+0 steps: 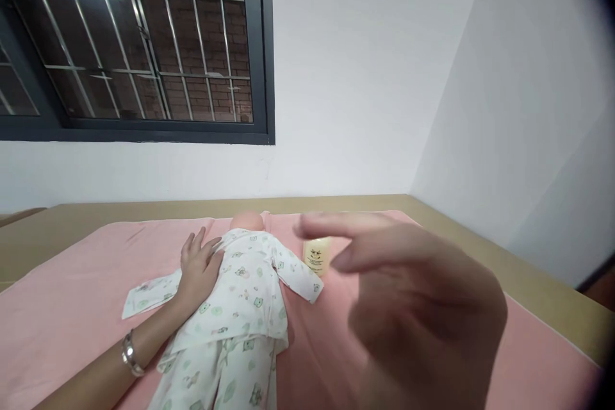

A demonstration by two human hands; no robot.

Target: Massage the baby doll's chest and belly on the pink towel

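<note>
White walls and a barred dark window (134,45) back a bed spread with one pink sheet (72,295), and on it lies one baby doll (240,295) on its back, head toward the far edge, near the middle of the sheet. The doll is already dressed in a printed white top and matching trousers, so the dressing looks largely done; the top's sleeve toward the left edge lies flat and spread out, and whether its front is fastened I cannot tell. The left hand (198,269) rests flat and open on the doll's shoulder and that sleeve, gripping nothing. The right hand (423,307) hovers close to the camera, blurred, fingers loosely spread and empty. One small pale bottle (317,255) stands just beside the doll's other sleeve, toward the far edge.
</note>
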